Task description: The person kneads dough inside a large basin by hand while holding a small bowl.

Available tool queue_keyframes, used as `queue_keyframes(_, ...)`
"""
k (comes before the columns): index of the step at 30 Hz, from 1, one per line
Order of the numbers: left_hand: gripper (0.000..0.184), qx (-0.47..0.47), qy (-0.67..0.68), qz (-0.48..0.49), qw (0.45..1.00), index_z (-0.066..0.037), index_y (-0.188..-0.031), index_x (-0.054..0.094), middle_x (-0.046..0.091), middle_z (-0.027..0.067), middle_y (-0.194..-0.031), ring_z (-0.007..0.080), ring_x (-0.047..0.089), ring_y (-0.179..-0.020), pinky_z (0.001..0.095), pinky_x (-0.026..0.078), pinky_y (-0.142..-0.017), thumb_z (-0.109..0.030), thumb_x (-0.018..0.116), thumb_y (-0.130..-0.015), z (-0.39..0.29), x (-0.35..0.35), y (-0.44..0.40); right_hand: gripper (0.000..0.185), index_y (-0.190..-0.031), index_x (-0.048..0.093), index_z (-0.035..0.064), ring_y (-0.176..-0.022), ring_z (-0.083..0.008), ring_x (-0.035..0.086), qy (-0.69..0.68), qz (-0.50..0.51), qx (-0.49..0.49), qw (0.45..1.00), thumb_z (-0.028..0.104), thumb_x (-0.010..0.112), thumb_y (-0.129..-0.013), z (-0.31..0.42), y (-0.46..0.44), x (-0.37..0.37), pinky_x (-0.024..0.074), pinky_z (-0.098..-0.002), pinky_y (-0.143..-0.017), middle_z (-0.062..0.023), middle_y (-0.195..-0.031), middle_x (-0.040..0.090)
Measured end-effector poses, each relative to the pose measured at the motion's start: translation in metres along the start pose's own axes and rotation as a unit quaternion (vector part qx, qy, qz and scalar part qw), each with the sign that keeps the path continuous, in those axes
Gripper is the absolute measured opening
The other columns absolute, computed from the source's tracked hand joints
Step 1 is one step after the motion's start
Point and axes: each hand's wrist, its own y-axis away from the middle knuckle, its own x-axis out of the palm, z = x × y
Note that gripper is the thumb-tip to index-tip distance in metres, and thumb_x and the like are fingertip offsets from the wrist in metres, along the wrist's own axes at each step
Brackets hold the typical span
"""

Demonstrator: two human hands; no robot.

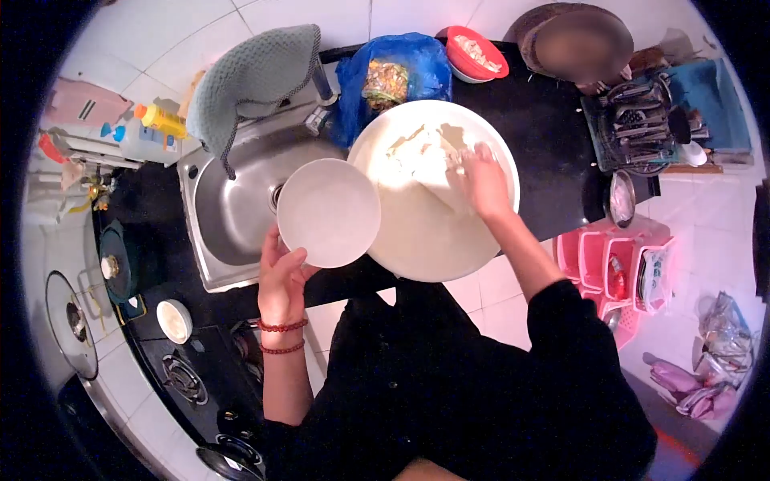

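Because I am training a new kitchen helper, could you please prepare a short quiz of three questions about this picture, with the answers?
1. What does the person's bare left hand hold?
2. True or false: in the picture, the large round white basin is to the right of the silvery metal sink.
3. How many red beaded bracelets are visible?

Key: 1. A small round white bowl. 2. True. 3. Two.
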Motion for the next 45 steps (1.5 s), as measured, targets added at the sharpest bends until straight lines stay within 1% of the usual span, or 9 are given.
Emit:
queue_keyframes(4, 0.058, -0.015, -0.016, -0.012, 1.000, -0.005, -0.136, 0.038, 0.049, 0.0143, -0.132, 0.0280, 0.054, -0.118, 0.0435, 0.051, -0.093, -0.001, 0.056, -0.081, -0.002, -0.012, 0.003, 0.020, -0.096, 0.062, 0.0025, -0.094, -0.0380, 0.061, 0.029, 0.296, 0.046, 0.953, 0.014, 0.056, -0.081, -0.002, 0.070, 0.008, 0.0497, -0.0469, -0.083, -0.0219, -0.101, 0.063)
queue_keyframes(12, 0.062, -0.016, -0.041, -0.020, 0.999, -0.005, -0.140, 0.035, 0.048, 0.0129, -0.134, 0.0279, 0.051, -0.120, 0.0437, 0.049, -0.094, -0.005, 0.057, -0.082, -0.005, -0.038, 0.010, 0.042, -0.117, 0.056, -0.0001, -0.109, -0.0365, 0.054, 0.040, 0.389, 0.110, 0.914, 0.015, 0.057, -0.078, 0.019, 0.091, 0.136, 0.0454, -0.0454, -0.093, -0.0210, -0.114, 0.056)
queue_keyframes(13, 0.061, -0.016, -0.029, -0.026, 0.999, -0.005, -0.139, 0.036, 0.050, 0.0142, -0.132, 0.0274, 0.053, -0.118, 0.0424, 0.053, -0.091, -0.001, 0.056, -0.081, -0.004, -0.039, 0.011, 0.042, -0.117, 0.056, -0.0001, -0.109, -0.0365, 0.054, 0.038, 0.391, 0.114, 0.913, 0.015, 0.057, -0.078, 0.030, 0.082, 0.141, 0.0454, -0.0454, -0.093, -0.0210, -0.114, 0.056)
queue_keyframes(15, 0.061, -0.028, -0.037, -0.036, 0.998, -0.005, -0.138, 0.036, 0.050, 0.0138, -0.131, 0.0271, 0.053, -0.118, 0.0420, 0.052, -0.091, -0.002, 0.056, -0.081, -0.005, -0.037, 0.009, 0.057, -0.127, 0.047, -0.0053, -0.121, -0.0426, 0.044, -0.138, 0.057, -0.080, 0.986, 0.008, 0.062, -0.074, 0.047, 0.075, 0.145, 0.0372, -0.0481, -0.102, -0.0286, -0.123, 0.049)
queue_keyframes(21, 0.060, -0.024, -0.019, 0.022, 0.999, -0.006, -0.138, 0.036, 0.050, 0.0130, -0.131, 0.0262, 0.053, -0.117, 0.0411, 0.051, -0.091, -0.004, 0.058, -0.082, -0.009, -0.037, -0.001, 0.058, -0.134, 0.039, -0.0028, -0.127, -0.0435, 0.036, -0.025, 0.252, 0.134, 0.958, 0.015, 0.056, -0.082, 0.030, 0.111, 0.101, 0.0325, -0.0484, -0.105, -0.0263, -0.139, 0.038)
queue_keyframes(30, 0.058, -0.029, -0.038, 0.043, 0.998, -0.008, -0.135, 0.040, 0.052, 0.0123, -0.129, 0.0265, 0.054, -0.116, 0.0413, 0.052, -0.090, -0.005, 0.060, -0.081, -0.014, -0.026, -0.010, 0.056, -0.137, 0.040, -0.0023, -0.129, -0.0324, 0.041, -0.132, 0.320, -0.034, 0.937, 0.024, 0.051, -0.089, 0.079, 0.090, 0.102, 0.0320, -0.0433, -0.108, -0.0225, -0.139, 0.041)
queue_keyframes(34, 0.060, -0.027, -0.041, 0.037, 0.998, -0.008, -0.136, 0.040, 0.052, 0.0125, -0.129, 0.0272, 0.054, -0.116, 0.0415, 0.052, -0.090, -0.005, 0.060, -0.080, -0.020, -0.020, -0.016, 0.058, -0.137, 0.039, -0.0004, -0.131, -0.0352, 0.038, -0.105, 0.297, 0.131, 0.940, 0.027, 0.052, -0.089, 0.041, 0.100, 0.092, 0.0307, -0.0441, -0.109, -0.0216, -0.142, 0.038)
queue_keyframes(40, 0.059, -0.023, -0.062, 0.028, 0.997, -0.007, -0.136, 0.040, 0.052, 0.0123, -0.129, 0.0277, 0.055, -0.116, 0.0439, 0.052, -0.090, -0.006, 0.060, -0.080, -0.019, -0.023, -0.017, 0.060, -0.131, 0.045, -0.0011, -0.124, -0.0398, 0.042, 0.031, 0.077, 0.113, 0.990, 0.034, 0.061, -0.085, 0.068, 0.075, 0.134, 0.0332, -0.0476, -0.106, -0.0232, -0.131, 0.045)
queue_keyframes(45, 0.057, -0.052, -0.061, 0.054, 0.995, -0.007, -0.135, 0.041, 0.053, 0.0118, -0.128, 0.0272, 0.055, -0.116, 0.0434, 0.052, -0.090, -0.007, 0.059, -0.081, -0.012, -0.022, -0.024, 0.057, -0.131, 0.046, -0.0026, -0.127, -0.0430, 0.039, -0.043, 0.240, 0.014, 0.970, 0.032, 0.057, -0.088, 0.058, 0.080, 0.108, 0.0347, -0.0466, -0.105, -0.0278, -0.134, 0.041)
